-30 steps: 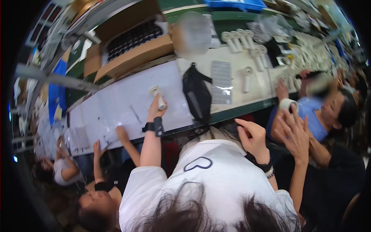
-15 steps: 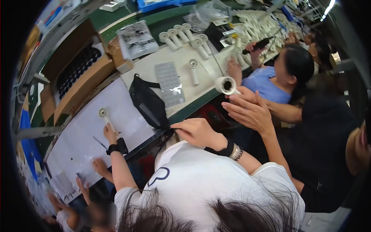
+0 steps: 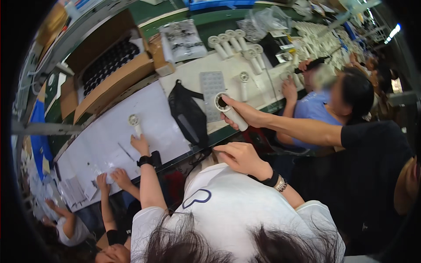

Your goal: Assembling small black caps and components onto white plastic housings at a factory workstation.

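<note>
Fan: the small white fan (image 3: 134, 122) lies on the counter (image 3: 101, 144), at 12 o'clock from your left hand (image 3: 140, 145).
Axis: head at 12, handle at 6.
Left hand: fingertips on the handle end; whether they grip it, you cannot tell.
Right hand: your right hand (image 3: 239, 158) is loosely curled, empty, well apart at 4 o'clock.
Around: black bag (image 3: 187, 116) at 3 o'clock of the fan; a co-worker's hand (image 3: 245, 115) holds a second fan (image 3: 229, 110) beyond it.

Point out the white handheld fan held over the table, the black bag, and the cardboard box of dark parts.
white handheld fan (image 3: 231, 113), head view, on its handle.
black bag (image 3: 186, 115), head view, on its body.
cardboard box (image 3: 115, 83), head view, on its front wall.
</note>
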{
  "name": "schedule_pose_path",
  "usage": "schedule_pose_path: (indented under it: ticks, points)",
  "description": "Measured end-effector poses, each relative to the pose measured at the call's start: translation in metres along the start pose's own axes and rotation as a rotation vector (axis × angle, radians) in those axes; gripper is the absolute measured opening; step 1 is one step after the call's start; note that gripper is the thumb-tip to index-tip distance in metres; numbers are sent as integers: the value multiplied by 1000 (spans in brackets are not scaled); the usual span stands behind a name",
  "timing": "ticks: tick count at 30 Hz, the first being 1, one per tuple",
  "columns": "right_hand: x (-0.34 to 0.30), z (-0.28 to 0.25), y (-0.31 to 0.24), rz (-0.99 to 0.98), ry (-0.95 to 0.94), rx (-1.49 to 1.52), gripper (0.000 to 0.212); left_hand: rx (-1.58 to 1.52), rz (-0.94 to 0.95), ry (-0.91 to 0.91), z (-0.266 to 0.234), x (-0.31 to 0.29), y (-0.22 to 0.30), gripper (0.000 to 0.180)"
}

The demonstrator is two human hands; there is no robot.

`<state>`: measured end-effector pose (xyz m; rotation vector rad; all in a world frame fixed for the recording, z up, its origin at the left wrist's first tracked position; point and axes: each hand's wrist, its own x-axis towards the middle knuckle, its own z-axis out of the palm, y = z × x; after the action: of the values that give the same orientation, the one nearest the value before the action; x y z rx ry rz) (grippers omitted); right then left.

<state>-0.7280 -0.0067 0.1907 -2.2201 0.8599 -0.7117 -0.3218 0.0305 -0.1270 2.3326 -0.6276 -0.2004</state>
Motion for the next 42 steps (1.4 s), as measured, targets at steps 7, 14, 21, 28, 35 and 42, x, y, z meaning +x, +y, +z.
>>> schedule_pose_path:
  ticks: [7,14,21,28,35,42]
  points:
    - [9,3,-3,71,-142,-36,22,-214,242,155,-29,-56,75,57]
    - [17,19,-1,45,-281,-32,22,-1048,-330,-582,-33,-132,169,56]
    - [21,21,-12,49,-387,-40,21,-1299,-546,-782,-27,-134,200,51]
    - [27,22,-9,29,-419,-70,22,-1099,-289,-362,-25,-113,184,51]
    - [33,28,-6,24,-453,-54,22,-932,-27,-352,-95,-93,197,61]
    - [41,30,-9,27,-469,-42,22,-806,59,-282,-94,-93,199,61]
